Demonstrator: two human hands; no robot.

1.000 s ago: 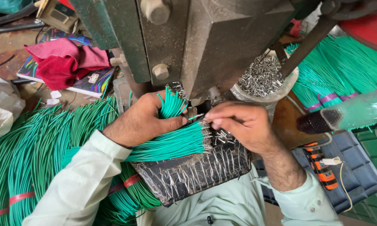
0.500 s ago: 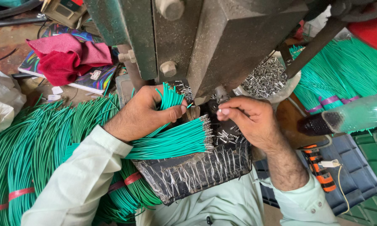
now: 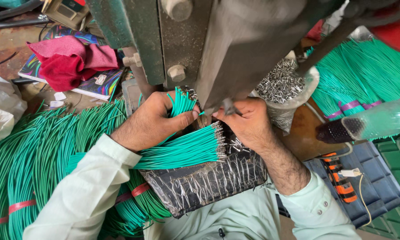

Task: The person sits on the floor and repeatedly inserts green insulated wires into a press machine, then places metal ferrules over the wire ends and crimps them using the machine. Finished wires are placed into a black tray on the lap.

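Note:
My left hand (image 3: 152,121) grips a small bunch of green wires (image 3: 181,101) whose cut ends stick up beside the thumb. Just below it lies a bundle of green wires with metal tips (image 3: 182,151) on a foil-wrapped block (image 3: 204,182). My right hand (image 3: 248,122) is pinched at the base of the dark green press machine (image 3: 209,44), fingertips under the press head; what it holds is hidden. The two hands almost touch under the machine.
Large bundles of green wires lie at the left (image 3: 35,155) and upper right (image 3: 364,75). A bag of small metal terminals (image 3: 282,84) stands right of the press. A red cloth (image 3: 66,62) rests on a colourful book. An orange-handled tool (image 3: 340,182) lies on a dark tray.
Both hands have moved up and closer to the press head. The right hand's fingertips went from beside the wire bundle to under the machine.

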